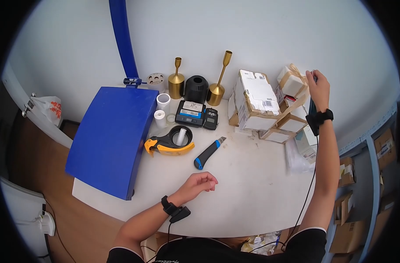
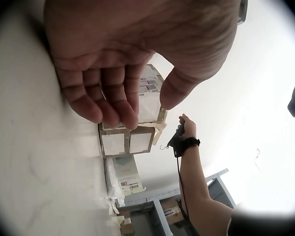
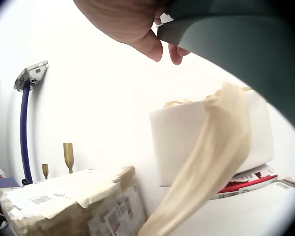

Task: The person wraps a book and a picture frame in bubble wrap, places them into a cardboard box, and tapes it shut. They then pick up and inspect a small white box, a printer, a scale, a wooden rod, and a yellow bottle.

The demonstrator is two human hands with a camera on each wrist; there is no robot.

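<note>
My right hand [image 1: 319, 91] is raised at the right, beside a small white box [image 1: 289, 82] tied with a beige ribbon [image 3: 221, 132]. It grips a dark teal, smooth-surfaced thing [image 3: 250, 59] that hangs below the fingers; I cannot tell its kind. Over the front middle of the table, my left hand [image 1: 195, 186] holds nothing, its fingers loosely bent. Just beyond those fingers lies a utility knife [image 1: 208, 155] with a black and blue handle, its blade extended.
A worn white carton [image 1: 257, 94] and smaller boxes [image 1: 276, 135] are stacked at the back right. A tape dispenser [image 1: 169, 144], label printer [image 1: 191, 113] and gold candle holders [image 1: 176, 83] stand left of centre. A large blue panel [image 1: 110, 136] covers the table's left side.
</note>
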